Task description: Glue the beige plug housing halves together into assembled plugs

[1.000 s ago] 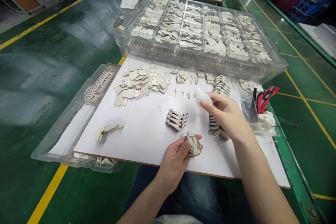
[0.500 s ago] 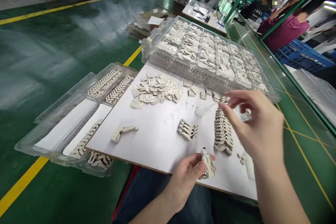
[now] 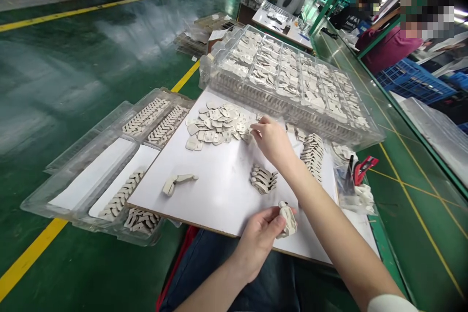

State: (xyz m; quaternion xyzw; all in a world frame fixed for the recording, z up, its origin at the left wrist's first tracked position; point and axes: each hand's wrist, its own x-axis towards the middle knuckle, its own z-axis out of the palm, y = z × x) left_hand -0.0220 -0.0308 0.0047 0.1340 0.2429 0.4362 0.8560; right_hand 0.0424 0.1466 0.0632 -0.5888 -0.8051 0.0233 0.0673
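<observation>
My left hand [image 3: 261,234] is closed around a cream-coloured moulded plastic part [image 3: 288,222], held over the board's front edge. A rounded end of it sticks up past my fingers. Farther back, my right hand [image 3: 270,139] has its fingers pinched at the right edge of a pile of flat cream plastic pieces [image 3: 219,124]. What its fingertips hold, if anything, is hidden. A small row of joined cream parts [image 3: 262,179] lies between my hands. To the right, a longer row of nested parts [image 3: 312,156] is partly behind my right forearm. A single bent part [image 3: 179,183] rests at the left.
Behind the white board [image 3: 215,195] stands a large clear compartment tray [image 3: 252,83] full of pieces. Clear trays [image 3: 80,175] with rows of parts sit at the left. A red-handled tool [image 3: 365,168] stands at the right edge. Other people sit in the background.
My right hand has moved left and away from me, from over the long row to the edge of the flat-piece pile. My left hand still holds its part, nearly in place.
</observation>
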